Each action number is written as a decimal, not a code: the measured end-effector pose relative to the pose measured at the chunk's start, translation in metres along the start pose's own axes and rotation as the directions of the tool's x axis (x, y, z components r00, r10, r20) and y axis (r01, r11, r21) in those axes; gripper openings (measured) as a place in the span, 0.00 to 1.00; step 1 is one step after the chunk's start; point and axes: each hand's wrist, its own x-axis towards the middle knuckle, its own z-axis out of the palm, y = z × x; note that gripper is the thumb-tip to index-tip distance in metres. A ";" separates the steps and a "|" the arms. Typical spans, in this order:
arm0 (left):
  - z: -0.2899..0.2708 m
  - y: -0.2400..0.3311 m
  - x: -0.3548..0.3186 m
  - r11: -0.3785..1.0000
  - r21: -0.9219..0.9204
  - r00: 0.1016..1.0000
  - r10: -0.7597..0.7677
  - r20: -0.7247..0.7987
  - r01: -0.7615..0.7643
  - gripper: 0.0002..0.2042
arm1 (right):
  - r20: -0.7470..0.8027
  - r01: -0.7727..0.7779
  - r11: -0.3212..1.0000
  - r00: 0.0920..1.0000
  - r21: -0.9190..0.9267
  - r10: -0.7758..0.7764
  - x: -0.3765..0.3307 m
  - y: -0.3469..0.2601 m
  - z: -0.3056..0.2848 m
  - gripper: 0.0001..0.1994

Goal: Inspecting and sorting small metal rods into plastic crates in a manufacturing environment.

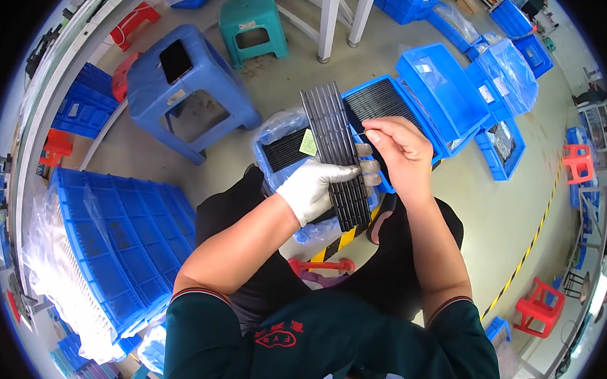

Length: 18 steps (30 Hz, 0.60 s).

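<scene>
My left hand (pixel 310 190), in a white glove with grey fingertips, grips a stack of long black ribbed strips (pixel 330 123). The strips stand side by side and slant in front of my lap, thumb on the near face and fingers round the right edge. My bare right hand (pixel 407 153) is closed in a pinch beside that edge. From its fingertips a thin pin-like tool (pixel 359 134) points at the strips; its exact kind is too small to tell. Behind the stack, a plastic-lined blue bin (pixel 261 155) holds more black strips and a yellow-green label (pixel 308 143).
Another blue bin (pixel 349 94) of black strips stands beyond my right hand, with stacked blue bins (pixel 444 80) next to it. A blue stool (pixel 207 70) bearing a dark phone (pixel 176 60) and a green stool (pixel 250 18) stand ahead left. Large blue crates (pixel 122 242) rise at my left.
</scene>
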 end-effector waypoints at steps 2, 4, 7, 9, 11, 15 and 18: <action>0.000 -0.001 0.001 1.000 0.024 1.000 0.007 -0.013 -0.007 0.19 | -0.040 0.105 0.986 0.993 -0.131 -0.111 0.000 -0.001 0.002 0.07; 0.000 -0.001 0.001 0.999 0.046 1.000 0.014 -0.015 -0.013 0.19 | -0.033 0.129 0.979 0.990 -0.155 -0.136 0.001 -0.003 0.002 0.07; -0.001 -0.001 -0.001 0.999 0.037 0.999 -0.009 -0.034 0.010 0.19 | -0.016 0.199 0.954 0.978 -0.225 -0.208 0.002 -0.004 0.004 0.07; -0.001 -0.001 -0.002 0.995 0.097 0.998 0.001 -0.067 0.006 0.18 | -0.002 0.253 0.930 0.965 -0.265 -0.263 0.002 -0.004 0.004 0.07; -0.002 -0.003 -0.002 0.993 0.120 0.992 0.022 -0.123 -0.007 0.18 | 0.098 0.380 0.860 0.924 -0.339 -0.370 0.000 -0.004 0.005 0.08; -0.003 -0.004 0.000 0.986 0.165 0.983 0.060 -0.176 -0.031 0.15 | 0.115 0.402 0.823 0.913 -0.402 -0.390 0.000 0.000 0.007 0.09; -0.004 -0.003 0.001 0.989 0.146 0.979 0.058 -0.195 -0.030 0.16 | 0.134 0.419 0.806 0.906 -0.419 -0.401 0.002 0.003 0.010 0.09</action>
